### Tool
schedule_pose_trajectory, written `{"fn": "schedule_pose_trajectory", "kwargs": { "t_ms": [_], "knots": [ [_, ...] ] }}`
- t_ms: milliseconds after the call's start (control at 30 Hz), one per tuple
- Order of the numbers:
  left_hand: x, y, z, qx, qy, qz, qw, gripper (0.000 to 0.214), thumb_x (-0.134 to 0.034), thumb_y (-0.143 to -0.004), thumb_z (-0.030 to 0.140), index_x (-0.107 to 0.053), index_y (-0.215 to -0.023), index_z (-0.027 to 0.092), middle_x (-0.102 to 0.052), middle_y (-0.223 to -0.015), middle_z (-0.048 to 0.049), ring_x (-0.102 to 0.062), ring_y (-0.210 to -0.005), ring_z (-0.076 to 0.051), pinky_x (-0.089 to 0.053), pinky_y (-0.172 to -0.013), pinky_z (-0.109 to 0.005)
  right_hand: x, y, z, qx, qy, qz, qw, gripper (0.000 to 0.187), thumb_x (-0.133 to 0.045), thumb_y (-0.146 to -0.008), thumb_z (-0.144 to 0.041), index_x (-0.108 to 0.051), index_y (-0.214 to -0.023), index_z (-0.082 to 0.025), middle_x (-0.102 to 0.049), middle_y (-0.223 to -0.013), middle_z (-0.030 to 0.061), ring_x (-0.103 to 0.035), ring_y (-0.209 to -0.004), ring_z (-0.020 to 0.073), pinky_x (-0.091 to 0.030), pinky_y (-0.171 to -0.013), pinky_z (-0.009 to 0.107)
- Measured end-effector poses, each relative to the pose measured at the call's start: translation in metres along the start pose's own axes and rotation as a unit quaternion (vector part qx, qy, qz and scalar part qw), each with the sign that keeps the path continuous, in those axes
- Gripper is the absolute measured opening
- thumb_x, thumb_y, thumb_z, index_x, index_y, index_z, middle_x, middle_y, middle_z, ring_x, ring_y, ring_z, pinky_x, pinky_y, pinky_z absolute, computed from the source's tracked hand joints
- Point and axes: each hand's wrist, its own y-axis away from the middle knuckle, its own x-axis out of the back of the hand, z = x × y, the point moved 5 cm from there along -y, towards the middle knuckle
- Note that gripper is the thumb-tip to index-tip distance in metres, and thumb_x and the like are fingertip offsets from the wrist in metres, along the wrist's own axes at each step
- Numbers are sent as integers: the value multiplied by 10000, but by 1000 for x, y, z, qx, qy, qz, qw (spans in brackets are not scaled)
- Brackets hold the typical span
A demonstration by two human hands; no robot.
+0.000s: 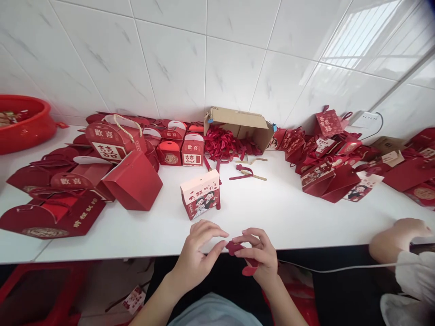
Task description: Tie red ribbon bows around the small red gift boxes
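Both my hands meet at the near edge of the white table (272, 217). My left hand (199, 256) pinches one end of a small dark red ribbon piece (234, 247) between thumb and forefinger. My right hand (260, 256) grips the other part of it, and a red end (249, 270) hangs below the fingers. A pink gift box (200, 194) printed with a cartoon couple stands upright just beyond my hands.
Piles of red gift boxes lie left (112, 163) and right (329, 167). A tipped cardboard carton (239, 124) spills red ribbons (220, 142). A red basin (23, 122) sits far left. Another person's arm (397, 242) rests at the right edge. A white cable (340, 270) runs below.
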Motion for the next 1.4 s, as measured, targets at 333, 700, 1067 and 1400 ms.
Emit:
{"fn": "schedule_pose_trajectory", "kwargs": {
  "t_ms": [333, 700, 1067, 1400],
  "knots": [
    [1, -3, -1, 65, 144, -152, 976, 266, -562, -900, 258, -709, -1121, 259, -708, -895, -64, -656, -795, -164, -520, -719, -267, -12, -27, -17, -2, -58, -95, 994, 187, -676, -821, -126, -767, -826, -289, -523, -917, 38, -679, -763, 166, -603, -634, 311],
    [3, -6, -16, 69, 171, -110, 977, 114, -663, -827, 299, -730, -814, 207, -611, -781, -32, -588, -721, -143, -490, -710, -268, -22, -20, -16, -60, -14, -46, 997, 110, -662, -832, -181, -693, -921, -237, -610, -831, 49, -640, -714, 169, -549, -614, 288],
    [8, -6, -23, 88, 122, -92, 984, 74, -702, -783, 248, -736, -725, 219, -570, -751, -16, -583, -698, -138, -493, -685, -250, -29, -29, -11, -96, -64, -87, 989, 41, -701, -804, -197, -695, -824, -233, -625, -805, 39, -633, -709, 154, -553, -627, 271],
    [9, 3, -25, 27, 35, 55, 997, 141, -608, -836, 185, -689, -731, 233, -665, -817, -38, -667, -817, -181, -556, -724, -267, -33, -25, -4, -88, -38, -36, 995, 115, -596, -858, -142, -662, -886, -231, -629, -837, 45, -648, -745, 160, -544, -660, 284]
  ]
}}
